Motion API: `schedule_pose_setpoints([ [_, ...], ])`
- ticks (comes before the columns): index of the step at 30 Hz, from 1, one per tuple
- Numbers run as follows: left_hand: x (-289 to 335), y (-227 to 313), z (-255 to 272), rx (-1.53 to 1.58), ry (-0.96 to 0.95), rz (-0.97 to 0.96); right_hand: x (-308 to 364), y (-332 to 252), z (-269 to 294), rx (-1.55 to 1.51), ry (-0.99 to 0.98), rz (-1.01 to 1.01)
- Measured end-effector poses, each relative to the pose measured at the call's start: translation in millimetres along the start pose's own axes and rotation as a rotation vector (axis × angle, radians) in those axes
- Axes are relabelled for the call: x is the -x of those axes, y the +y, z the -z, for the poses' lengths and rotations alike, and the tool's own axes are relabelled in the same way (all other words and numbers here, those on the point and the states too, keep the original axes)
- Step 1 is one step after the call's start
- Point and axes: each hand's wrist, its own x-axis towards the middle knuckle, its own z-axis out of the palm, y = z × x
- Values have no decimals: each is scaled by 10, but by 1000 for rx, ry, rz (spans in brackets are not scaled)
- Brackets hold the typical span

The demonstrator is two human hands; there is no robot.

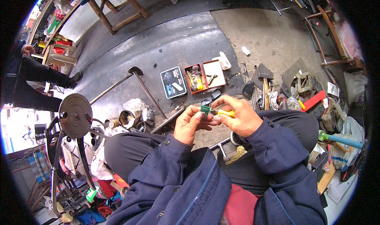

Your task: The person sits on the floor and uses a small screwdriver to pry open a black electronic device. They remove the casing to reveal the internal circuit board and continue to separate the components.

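A small green circuit board (205, 109) is pinched between the thumb and fingers of my left hand (189, 124), above my lap. My right hand (244, 117) is closed round a yellow-handled tool (226, 113). Its tip points left toward the board; I cannot tell whether it touches, and its exact kind is partly hidden by my fingers. Just beyond my hands, a red box (187, 78) holds several tools, some with yellow handles. Its open lid (219, 68) lies to the right with a small dark item in it. A flat dark tin (173, 82) lies left of the box.
On the left stands an iron foot stand with a round plate (75, 115). A wooden stool (107, 11) is at the far left. Another person's legs (35, 74) show at the left edge. Scraps, bags and a red bar (314, 101) lie to the right.
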Motion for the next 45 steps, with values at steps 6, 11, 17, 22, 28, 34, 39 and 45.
schedule_pose_setpoints([
  [6,3,-8,-40,0,14,5,-57,83,-44,-262,135,-97],
  [11,31,8,-101,-36,-14,-5,-42,109,-121,-251,88,-133],
  [17,18,50,-139,-336,67,-88,-46,173,-154,-90,111,-85],
  [22,78,102,-214,-731,93,-173,-35,182,-151,-176,88,-201],
  [28,46,124,-142,-176,-2,82,-44,111,-123,-282,71,-233],
  [34,-29,13,-35,81,-66,127,-38,142,-159,-354,98,-207],
  [39,-43,-25,56,422,-38,69,-30,88,-203,-452,88,-143],
  [45,-54,-67,76,479,-25,39,19,-69,-298,-210,45,28],
])
